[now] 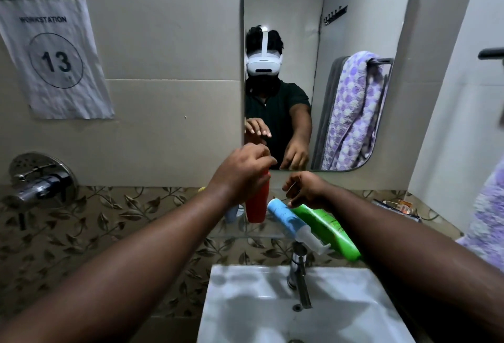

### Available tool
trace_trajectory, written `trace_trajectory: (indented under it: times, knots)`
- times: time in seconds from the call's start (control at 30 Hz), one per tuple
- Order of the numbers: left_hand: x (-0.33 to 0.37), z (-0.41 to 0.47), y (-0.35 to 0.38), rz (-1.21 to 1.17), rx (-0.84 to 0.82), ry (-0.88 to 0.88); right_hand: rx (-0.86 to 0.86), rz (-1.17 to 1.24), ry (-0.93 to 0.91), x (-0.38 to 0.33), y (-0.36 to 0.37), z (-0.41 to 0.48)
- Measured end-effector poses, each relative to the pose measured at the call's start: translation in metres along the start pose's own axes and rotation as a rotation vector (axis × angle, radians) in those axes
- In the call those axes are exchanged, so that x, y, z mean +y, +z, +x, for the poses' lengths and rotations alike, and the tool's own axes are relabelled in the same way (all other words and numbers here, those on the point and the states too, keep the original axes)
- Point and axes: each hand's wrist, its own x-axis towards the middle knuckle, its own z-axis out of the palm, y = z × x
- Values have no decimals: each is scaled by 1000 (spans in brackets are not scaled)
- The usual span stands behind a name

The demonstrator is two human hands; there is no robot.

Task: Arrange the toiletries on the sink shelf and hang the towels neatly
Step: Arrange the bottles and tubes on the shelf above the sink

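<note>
A red bottle stands upright on the clear glass shelf above the sink. My left hand is closed around its top. Just right of it, a blue bottle with a clear cap and a green bottle lie tilted on the shelf, their ends sticking out over the tap. My right hand hovers at the upper ends of these two, fingers bent; whether it touches them I cannot tell. A purple-and-white towel hangs at the right edge.
A white sink with a chrome tap sits below the shelf. The mirror shows a person, a towel on a bar and wall hooks. A chrome wall valve is at the left. Small packets lie at the right.
</note>
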Motion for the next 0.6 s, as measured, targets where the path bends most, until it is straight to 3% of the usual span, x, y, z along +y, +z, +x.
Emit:
trace_trajectory:
  times: [0.07, 0.13, 0.3, 0.6]
  knots:
    - [20, -1, 12, 51, 15, 218, 15, 0, 10, 8, -5, -7]
    - [41, -1, 26, 32, -69, 313, 27, -18, 12, 15, -10, -15]
    - [76, -8, 60, -53, -386, 237, 29, -99, 37, 26, -14, -39]
    - [107, -5, 83, 40, -671, 257, 29, -146, 70, 57, -16, -59]
